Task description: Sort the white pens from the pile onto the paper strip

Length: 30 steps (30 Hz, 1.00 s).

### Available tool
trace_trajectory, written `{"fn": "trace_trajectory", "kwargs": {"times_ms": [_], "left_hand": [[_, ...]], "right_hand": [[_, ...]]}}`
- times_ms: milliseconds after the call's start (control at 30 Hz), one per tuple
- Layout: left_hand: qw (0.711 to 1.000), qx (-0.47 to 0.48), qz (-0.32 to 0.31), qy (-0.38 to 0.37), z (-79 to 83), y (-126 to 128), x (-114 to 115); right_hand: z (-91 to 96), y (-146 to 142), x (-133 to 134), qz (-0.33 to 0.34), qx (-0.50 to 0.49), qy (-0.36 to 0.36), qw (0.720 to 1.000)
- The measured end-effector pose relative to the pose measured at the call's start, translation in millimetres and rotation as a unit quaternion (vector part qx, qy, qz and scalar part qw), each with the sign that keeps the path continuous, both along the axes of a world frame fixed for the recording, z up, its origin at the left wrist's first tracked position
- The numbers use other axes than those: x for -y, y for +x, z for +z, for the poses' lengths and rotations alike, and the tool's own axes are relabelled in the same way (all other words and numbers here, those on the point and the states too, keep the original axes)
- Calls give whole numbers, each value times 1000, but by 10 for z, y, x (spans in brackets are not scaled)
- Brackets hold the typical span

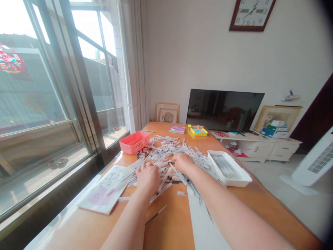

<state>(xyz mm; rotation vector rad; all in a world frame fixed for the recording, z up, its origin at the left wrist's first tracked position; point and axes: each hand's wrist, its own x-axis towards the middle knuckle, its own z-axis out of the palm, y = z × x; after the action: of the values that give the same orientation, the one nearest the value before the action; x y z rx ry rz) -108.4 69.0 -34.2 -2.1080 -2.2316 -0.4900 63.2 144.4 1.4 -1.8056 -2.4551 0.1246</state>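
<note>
A wide heap of white-barrelled pens (166, 149), many with black ends, covers the middle of the table. My left hand (148, 176) is at the heap's near left, its fingers curled over a bundle of pens (125, 174) that sticks out to the left; its fingertips are partly hidden. Beside it, my right hand (182, 162) pinches a pen near a black end (171, 163), thumb and fingers together. Thin dark refills (206, 208) lie under and beside my right forearm. One dark-tipped refill (156, 215) lies apart near my left forearm.
A red basket (134, 142) stands at the left and a white tray (243, 176) holding thin grey sticks at the right. A paper booklet (101, 198) lies near left. Farther back are a yellow box (199, 132) and a colourful booklet (177, 129). Windows border the left side.
</note>
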Motion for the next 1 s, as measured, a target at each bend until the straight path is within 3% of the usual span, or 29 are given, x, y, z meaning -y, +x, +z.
{"fn": "trace_trajectory", "kwargs": {"times_ms": [200,467,667,867,1000], "left_hand": [[999,11,31,-8,15,-28,-7],[1000,9,23,3,5,11,0],[1000,-2,7,-3,31,48,16],[1000,-10,0,-8,93,143,53],[999,-12,-39,-19,122,196,95]], "right_hand": [[-49,-100,-255,50,36,-19,998],[-11,-63,-318,106,75,-48,990],[-47,8,-159,135,89,-44,986],[-57,106,148,166,86,-22,982],[-16,210,368,175,74,-14,982]]}}
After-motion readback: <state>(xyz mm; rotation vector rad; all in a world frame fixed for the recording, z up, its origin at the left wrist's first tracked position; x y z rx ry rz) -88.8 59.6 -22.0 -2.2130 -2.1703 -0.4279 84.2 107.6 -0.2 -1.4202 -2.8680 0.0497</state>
